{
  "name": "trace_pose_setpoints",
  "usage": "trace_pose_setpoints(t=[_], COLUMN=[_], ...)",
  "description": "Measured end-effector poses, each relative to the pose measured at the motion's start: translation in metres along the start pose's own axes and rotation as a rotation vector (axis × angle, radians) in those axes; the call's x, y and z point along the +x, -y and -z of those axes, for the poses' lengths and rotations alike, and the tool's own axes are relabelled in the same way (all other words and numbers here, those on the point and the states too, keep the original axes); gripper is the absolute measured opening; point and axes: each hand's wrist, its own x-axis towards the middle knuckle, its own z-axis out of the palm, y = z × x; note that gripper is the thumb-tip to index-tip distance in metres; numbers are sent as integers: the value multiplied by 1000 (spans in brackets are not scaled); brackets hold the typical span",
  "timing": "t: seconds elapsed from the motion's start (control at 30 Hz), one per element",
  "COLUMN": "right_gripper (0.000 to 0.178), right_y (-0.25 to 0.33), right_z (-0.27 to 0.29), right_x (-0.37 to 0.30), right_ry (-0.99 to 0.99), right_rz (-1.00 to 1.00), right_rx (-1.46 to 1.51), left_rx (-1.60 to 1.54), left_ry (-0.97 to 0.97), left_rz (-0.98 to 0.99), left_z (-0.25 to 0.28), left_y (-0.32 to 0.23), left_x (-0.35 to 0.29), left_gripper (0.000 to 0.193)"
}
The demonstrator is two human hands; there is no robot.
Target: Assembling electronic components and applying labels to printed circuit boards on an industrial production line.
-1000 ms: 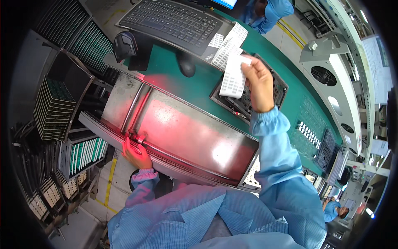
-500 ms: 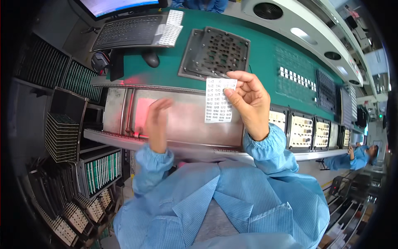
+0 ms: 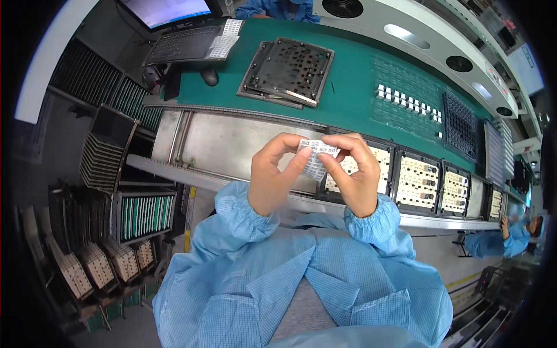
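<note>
A small white sheet of printed labels (image 3: pixel 314 168) is between my two hands, above the front rail of the conveyor. My left hand (image 3: pixel 275 173) pinches its upper left edge between thumb and fingers. The upper right edge is gripped the same way by my right hand (image 3: pixel 355 174). The sheet's top part bends back toward me, while its lower part hangs down between my thumbs. Behind my right hand lies a framed panel with pale boards (image 3: pixel 380 162), partly covered by that hand.
Beyond the conveyor (image 3: pixel 232 139), a green mat (image 3: pixel 348 69) bears stacked black perforated plates (image 3: pixel 290 69), a mouse (image 3: pixel 209 76), a keyboard (image 3: pixel 183 45) and a clear tray of white parts (image 3: pixel 409 102). More panels (image 3: pixel 420 181) line the right. Board racks (image 3: pixel 145 214) stand left. Co-workers sit opposite and far right.
My left hand has come in from the left and taken hold of the label sheet. My right hand has lowered, and the sheet now bends. Red light on the conveyor has gone; the view has shifted.
</note>
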Motion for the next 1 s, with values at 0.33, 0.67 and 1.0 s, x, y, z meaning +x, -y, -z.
trace_pose_setpoints(t=[0.33,0.67,1.0], right_gripper=[25,18,14], right_y=[-21,-53,-78], right_z=[104,161,124], right_x=[-19,-22,4], right_ry=[49,186,298], right_rz=[164,305,376], right_rx=[-32,-165,-266], left_rx=[19,517,579], left_ry=[-99,-129,-63], left_rz=[-22,-114,33], left_z=[-111,-166,-126], left_y=[-3,0,13], left_x=[-25,-35,-8], left_gripper=[14,15,13])
